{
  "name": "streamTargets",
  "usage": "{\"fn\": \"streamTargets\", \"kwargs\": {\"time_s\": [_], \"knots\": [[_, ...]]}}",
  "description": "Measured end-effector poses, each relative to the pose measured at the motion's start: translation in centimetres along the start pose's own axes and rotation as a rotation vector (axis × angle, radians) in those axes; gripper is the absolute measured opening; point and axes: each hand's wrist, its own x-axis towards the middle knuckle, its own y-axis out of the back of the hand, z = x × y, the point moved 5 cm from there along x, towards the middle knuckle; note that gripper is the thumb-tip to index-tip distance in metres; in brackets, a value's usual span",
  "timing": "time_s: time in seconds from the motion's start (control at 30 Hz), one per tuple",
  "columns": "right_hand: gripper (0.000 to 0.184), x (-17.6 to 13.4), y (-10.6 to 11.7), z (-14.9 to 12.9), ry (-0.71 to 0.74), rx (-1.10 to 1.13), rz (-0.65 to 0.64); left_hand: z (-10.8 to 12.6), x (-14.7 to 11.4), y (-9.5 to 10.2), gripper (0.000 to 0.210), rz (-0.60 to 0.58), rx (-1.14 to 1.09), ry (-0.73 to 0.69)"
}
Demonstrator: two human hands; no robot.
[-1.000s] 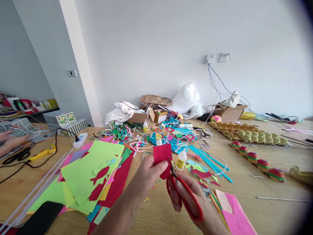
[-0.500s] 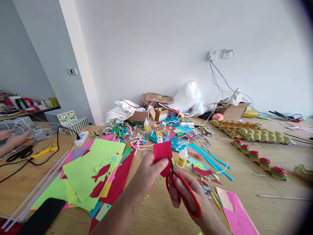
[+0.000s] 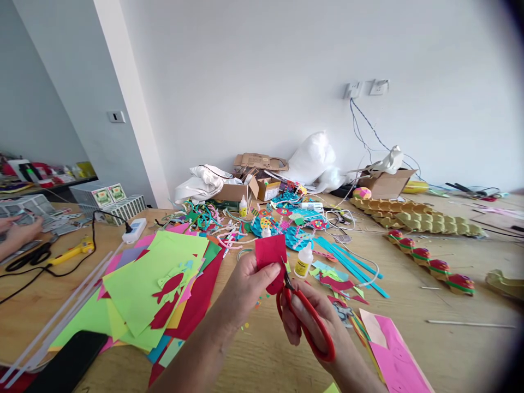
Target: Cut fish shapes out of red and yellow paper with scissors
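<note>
Pinched between the thumb and fingers of my left hand (image 3: pixel 250 281) is a piece of red paper (image 3: pixel 270 250), raised above the table. My right hand (image 3: pixel 313 316) grips red-handled scissors (image 3: pixel 315 322), whose blades lie at the paper's right edge. Left of my hands, a red fish-shaped cutout (image 3: pixel 168 287) rests on green scraps over a stack of coloured paper (image 3: pixel 137 278). A glue bottle (image 3: pixel 303 261) stands just behind the scissors. Red and green paper scraps (image 3: pixel 339 283) lie to the right of it.
A black phone (image 3: pixel 69 360) lies at the front left. Pink paper (image 3: pixel 397 349) is at the front right, with painted egg-carton strips (image 3: pixel 438 267) beyond. Cardboard boxes (image 3: pixel 235 191) and white bags line the wall. Another person's hands (image 3: pixel 20 232) work at far left.
The view has shifted slightly. My hands, the red paper and the scissors keep nearly the same pose. The other person's hands at far left have moved a little.
</note>
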Motion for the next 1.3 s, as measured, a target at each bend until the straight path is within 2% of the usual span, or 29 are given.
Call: {"fn": "streamTargets", "kwargs": {"time_s": [0.47,1.3], "knots": [[0.038,-0.08,-0.22,-0.91,0.021,-0.065,-0.041,-0.02,-0.07,-0.15,0.024,-0.028,-0.032,-0.002],[0.036,0.01,-0.09,-0.03,0.085,0.003,-0.021,-0.18,-0.18,-0.27,0.02,-0.036,-0.022,-0.027]]}}
